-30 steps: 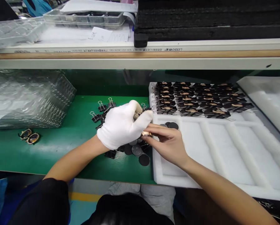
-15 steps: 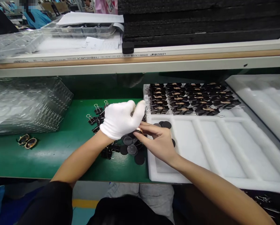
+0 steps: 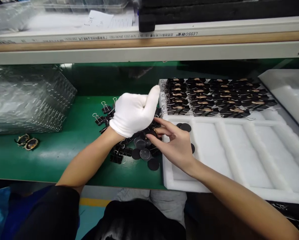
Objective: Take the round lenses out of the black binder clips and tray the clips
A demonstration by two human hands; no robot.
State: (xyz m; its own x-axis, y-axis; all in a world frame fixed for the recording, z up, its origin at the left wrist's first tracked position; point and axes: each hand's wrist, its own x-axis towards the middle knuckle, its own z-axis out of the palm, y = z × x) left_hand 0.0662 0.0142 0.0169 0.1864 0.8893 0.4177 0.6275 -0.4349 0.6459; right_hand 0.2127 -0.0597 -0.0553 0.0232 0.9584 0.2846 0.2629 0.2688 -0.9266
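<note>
My left hand wears a white glove, its fingers curled under and its thumb raised; whatever lies inside the curl is hidden. Touching or close beneath it, my bare right hand pinches a small dark round piece between thumb and fingers. Under and around both hands lies a pile of black binder clips with wire handles. Flat black discs are heaped beside the clips, near the foam tray's left edge.
A white foam tray with slots lies at right. Rows of binder clips gripping gold-edged pieces fill its back part. Clear plastic trays are stacked at left, near two gold-rimmed round parts. A shelf edge crosses above.
The view has tipped down and shifted slightly left. My left hand's thumb has risen more upright, and my right fingers have spread a little around the dark piece.
</note>
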